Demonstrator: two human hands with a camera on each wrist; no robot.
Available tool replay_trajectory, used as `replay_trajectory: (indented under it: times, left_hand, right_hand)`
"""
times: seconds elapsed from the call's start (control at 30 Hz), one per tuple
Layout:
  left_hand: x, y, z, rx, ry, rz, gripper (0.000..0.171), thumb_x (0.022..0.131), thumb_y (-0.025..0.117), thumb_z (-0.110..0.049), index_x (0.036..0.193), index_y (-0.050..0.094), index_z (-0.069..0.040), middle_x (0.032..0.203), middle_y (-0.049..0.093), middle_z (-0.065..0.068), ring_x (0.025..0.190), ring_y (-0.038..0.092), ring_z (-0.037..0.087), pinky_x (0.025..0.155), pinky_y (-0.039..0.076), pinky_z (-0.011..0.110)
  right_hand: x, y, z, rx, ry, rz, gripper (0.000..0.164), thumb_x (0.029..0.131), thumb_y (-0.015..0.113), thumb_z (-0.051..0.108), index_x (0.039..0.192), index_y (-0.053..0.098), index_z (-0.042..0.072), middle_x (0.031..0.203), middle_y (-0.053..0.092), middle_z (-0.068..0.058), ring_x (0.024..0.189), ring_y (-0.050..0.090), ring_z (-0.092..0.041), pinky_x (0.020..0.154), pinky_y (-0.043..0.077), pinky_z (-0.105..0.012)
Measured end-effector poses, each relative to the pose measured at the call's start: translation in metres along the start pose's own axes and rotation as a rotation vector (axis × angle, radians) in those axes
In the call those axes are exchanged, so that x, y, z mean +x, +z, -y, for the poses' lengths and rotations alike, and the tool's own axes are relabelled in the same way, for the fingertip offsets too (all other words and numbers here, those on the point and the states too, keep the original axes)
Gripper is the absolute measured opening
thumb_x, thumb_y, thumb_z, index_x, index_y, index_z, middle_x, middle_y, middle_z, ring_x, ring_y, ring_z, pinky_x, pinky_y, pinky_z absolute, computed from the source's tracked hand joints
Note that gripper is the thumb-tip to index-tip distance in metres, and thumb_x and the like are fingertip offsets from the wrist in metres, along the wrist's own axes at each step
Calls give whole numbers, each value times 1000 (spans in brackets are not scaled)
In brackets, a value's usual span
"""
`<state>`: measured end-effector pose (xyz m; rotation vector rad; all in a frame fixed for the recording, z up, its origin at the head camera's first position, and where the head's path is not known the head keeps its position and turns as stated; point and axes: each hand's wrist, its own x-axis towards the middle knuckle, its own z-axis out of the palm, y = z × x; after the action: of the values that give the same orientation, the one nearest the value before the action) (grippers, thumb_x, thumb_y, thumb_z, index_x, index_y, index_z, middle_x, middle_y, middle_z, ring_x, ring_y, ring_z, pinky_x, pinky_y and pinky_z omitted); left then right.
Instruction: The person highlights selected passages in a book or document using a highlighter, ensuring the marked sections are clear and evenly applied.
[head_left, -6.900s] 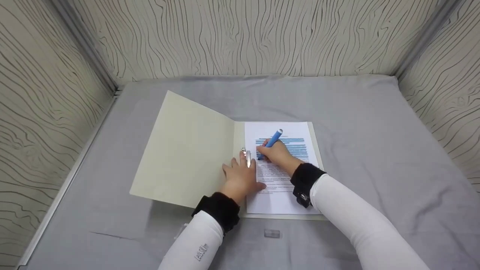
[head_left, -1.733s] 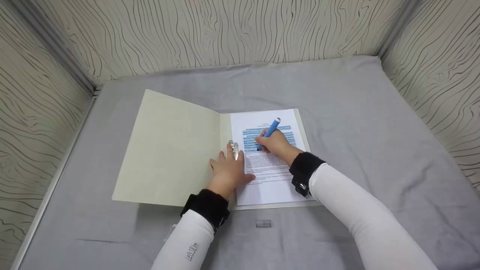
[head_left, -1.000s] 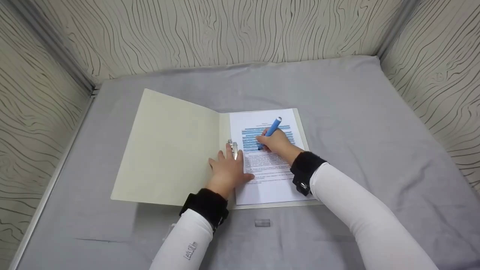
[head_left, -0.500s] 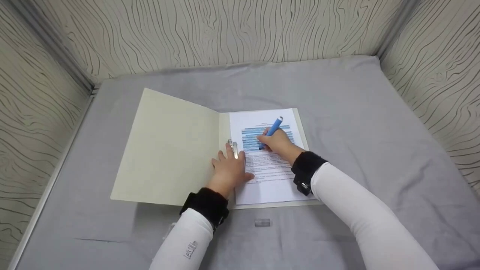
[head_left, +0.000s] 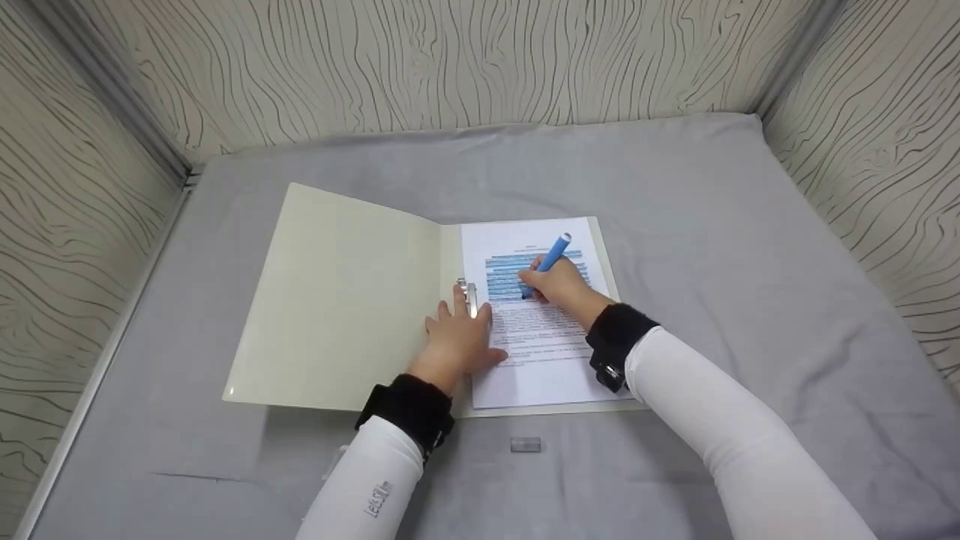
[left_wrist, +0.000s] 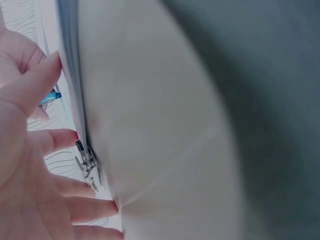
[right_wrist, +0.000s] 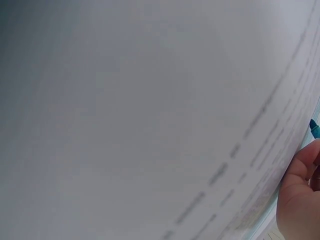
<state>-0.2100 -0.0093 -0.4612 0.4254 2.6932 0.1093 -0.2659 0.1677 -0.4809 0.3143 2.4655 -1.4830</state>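
A cream folder (head_left: 345, 300) lies spread on the table, its cover turned to the left and slightly raised. On its right side is a stack of white printed paper (head_left: 532, 386), the upper text lines coloured blue. My right hand (head_left: 562, 285) pinches a blue marker (head_left: 556, 251), tip down on the lowest blue line; the dark tip (right_wrist: 313, 124) also shows in the right wrist view. Fingers spread, my left hand (head_left: 454, 341) rests on the folder's spine and the paper's left edge, over a metal clip (head_left: 470, 296).
A small grey translucent marker cap (head_left: 525, 445) lies on the grey cloth (head_left: 720, 225) in front of the folder. Wood-patterned panels (head_left: 465, 67) enclose the table at the back and sides.
Over the last second the marker and right hand slid slightly right along a line. Since the oldest frame, blue lines reach further left and the view has shifted. The left hand stays nearly put.
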Motion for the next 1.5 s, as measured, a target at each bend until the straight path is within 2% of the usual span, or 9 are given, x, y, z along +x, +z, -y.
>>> replay_trajectory:
  times: [0.5,0.87,1.17,1.5]
  left_hand:
    - [0,0,-1,0,2,13,80,82,62,-55,147,31,-22,153,5,24,133,18,49,99,25,63]
    - [0,-1,-3,0,0,2,81,81,63,-54,147,32,-19,153,6,24,133,19,50,99,26,63]
    - [3,2,-2,7,-9,5,82,81,64,-54,146,32,-17,152,6,25,133,19,49,99,24,63]
    - [1,-1,-1,18,1,14,82,82,62,-55,147,30,-17,152,4,25,133,18,49,100,24,63]
  right_hand:
    - [0,-2,-2,3,9,-14,21,88,63,22,77,51,9,60,50,0,52,48,-11,49,40,-21]
    - [0,-3,-3,9,28,-22,21,87,64,23,78,50,10,60,51,0,52,48,-11,49,39,-21]
    - [1,-5,-4,3,6,-18,21,88,62,21,77,51,8,58,50,0,51,48,-10,49,39,-21]
    - [1,-5,-4,20,34,-12,19,89,62,21,82,52,7,62,51,-1,54,50,-11,51,41,-21]
